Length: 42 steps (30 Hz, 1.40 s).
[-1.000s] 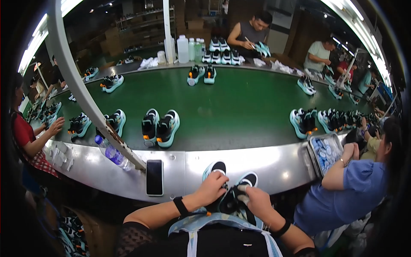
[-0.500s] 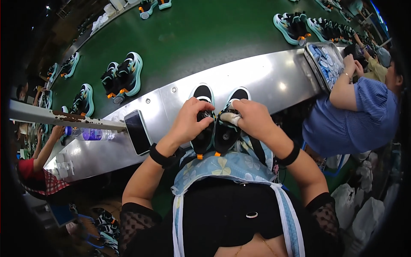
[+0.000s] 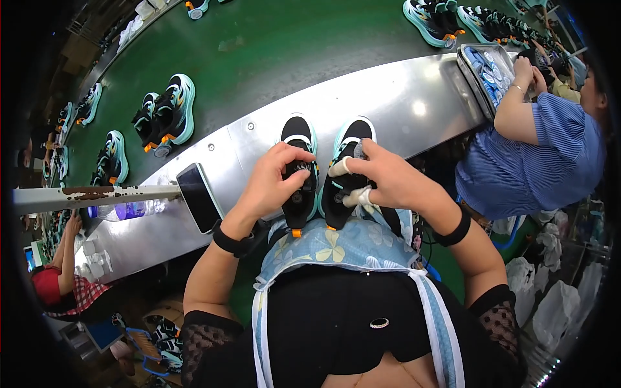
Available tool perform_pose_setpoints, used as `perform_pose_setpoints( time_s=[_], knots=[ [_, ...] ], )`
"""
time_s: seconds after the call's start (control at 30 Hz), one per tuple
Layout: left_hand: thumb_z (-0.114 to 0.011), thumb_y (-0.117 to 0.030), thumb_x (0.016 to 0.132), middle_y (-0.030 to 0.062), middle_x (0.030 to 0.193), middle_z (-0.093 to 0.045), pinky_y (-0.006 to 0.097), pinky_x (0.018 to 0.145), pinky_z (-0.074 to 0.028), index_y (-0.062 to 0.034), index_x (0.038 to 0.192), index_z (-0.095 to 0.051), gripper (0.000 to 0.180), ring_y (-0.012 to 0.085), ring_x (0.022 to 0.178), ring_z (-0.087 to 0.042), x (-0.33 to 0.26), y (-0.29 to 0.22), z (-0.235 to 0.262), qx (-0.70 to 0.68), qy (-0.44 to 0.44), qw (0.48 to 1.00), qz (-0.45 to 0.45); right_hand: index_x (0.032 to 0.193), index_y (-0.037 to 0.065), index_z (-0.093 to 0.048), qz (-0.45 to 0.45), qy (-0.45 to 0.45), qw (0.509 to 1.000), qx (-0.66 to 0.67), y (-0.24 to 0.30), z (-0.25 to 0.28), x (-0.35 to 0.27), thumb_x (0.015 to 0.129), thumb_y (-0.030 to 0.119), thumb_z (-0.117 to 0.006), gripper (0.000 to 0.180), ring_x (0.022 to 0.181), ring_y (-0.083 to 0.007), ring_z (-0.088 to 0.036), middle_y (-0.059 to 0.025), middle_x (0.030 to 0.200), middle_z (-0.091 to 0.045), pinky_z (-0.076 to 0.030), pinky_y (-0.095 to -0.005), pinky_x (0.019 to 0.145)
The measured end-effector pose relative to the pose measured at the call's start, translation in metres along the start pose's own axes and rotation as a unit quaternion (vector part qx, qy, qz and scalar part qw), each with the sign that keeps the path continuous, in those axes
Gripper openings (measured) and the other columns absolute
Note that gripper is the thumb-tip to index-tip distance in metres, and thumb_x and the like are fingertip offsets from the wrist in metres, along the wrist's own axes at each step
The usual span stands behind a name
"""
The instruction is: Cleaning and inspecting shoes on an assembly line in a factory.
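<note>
A pair of black sneakers with white trim and mint soles rests toes-away at the metal ledge's near edge, heels against my apron. My left hand curls over the left sneaker, thumb and forefinger bent across its opening; its other fingers are hidden. Beside the right sneaker, my right hand has its fingers apart, some wearing pale finger covers. Their tips reach over that shoe's laces and opening. Orange pull tabs stick out at the heels.
A phone and a bottle lie left on the metal ledge, near a chipped white bar. More sneakers stand on the green belt. A co-worker in blue stripes sits right, by a tray.
My right hand's fingers have spread over the right sneaker, with more of their covers showing. My left hand stays at the left sneaker. Sneakers on the belt appear farther left as the view shifts.
</note>
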<state>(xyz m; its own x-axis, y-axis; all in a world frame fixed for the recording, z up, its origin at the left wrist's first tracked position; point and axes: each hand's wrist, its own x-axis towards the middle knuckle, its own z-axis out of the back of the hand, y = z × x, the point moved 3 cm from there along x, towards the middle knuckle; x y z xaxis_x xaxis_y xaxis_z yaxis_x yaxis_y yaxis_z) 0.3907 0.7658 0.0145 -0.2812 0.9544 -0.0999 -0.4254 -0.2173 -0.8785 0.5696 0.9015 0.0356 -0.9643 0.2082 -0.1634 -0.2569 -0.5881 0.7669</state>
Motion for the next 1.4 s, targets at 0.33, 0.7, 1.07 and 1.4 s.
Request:
perform_pose_setpoints(
  time_s=[0.33, 0.7, 1.07, 1.4],
  knots=[
    [-0.069, -0.007, 0.077, 0.0060, 0.095, -0.057, 0.029, 0.070, -0.045, -0.0065, 0.108, -0.065, 0.031, 0.0186, 0.081, -0.055, 0.003, -0.002, -0.007, 0.078, -0.055, 0.995, 0.000, 0.109, 0.014, -0.062, -0.003, 0.029, 0.997, 0.071, -0.006, 0.008, 0.001, 0.073, 0.015, -0.076, 0.038, 0.085, -0.0357, -0.058, -0.0165, 0.093, -0.052, -0.048, -0.0419, 0.072],
    [-0.068, -0.005, 0.077, 0.0017, 0.098, -0.063, 0.024, 0.074, -0.041, -0.0057, 0.110, -0.066, 0.033, 0.0106, 0.082, -0.051, 0.009, -0.007, -0.004, 0.041, -0.006, 0.999, -0.007, 0.081, 0.005, -0.057, 0.041, -0.204, 0.976, -0.068, -0.014, -0.010, -0.003, 0.077, 0.025, -0.075, 0.027, 0.067, -0.0304, -0.058, -0.0102, 0.073, -0.057, -0.046, -0.0409, 0.060],
    [-0.068, -0.004, 0.077, 0.0062, 0.100, -0.059, 0.026, 0.076, -0.043, -0.0055, 0.106, -0.065, 0.029, 0.0165, 0.088, -0.054, 0.013, -0.008, -0.007, 0.086, 0.004, 0.996, -0.021, 0.084, 0.005, -0.060, 0.026, -0.175, 0.983, -0.042, -0.015, -0.008, -0.002, 0.076, 0.024, -0.076, 0.026, 0.068, -0.0296, -0.057, -0.0099, 0.066, -0.054, -0.046, -0.0402, 0.061],
    [-0.054, -0.015, 0.096, 0.0144, 0.118, -0.059, 0.026, 0.063, -0.049, 0.0020, 0.117, -0.059, 0.027, 0.0191, 0.091, -0.065, -0.018, -0.042, -0.038, -0.174, 0.146, 0.952, 0.206, 0.111, 0.003, -0.066, -0.123, -0.140, 0.972, 0.142, -0.062, 0.023, -0.005, 0.091, 0.013, -0.064, 0.022, 0.086, -0.0144, -0.064, -0.0083, 0.094, -0.070, -0.051, -0.0295, 0.079]
  ],
)
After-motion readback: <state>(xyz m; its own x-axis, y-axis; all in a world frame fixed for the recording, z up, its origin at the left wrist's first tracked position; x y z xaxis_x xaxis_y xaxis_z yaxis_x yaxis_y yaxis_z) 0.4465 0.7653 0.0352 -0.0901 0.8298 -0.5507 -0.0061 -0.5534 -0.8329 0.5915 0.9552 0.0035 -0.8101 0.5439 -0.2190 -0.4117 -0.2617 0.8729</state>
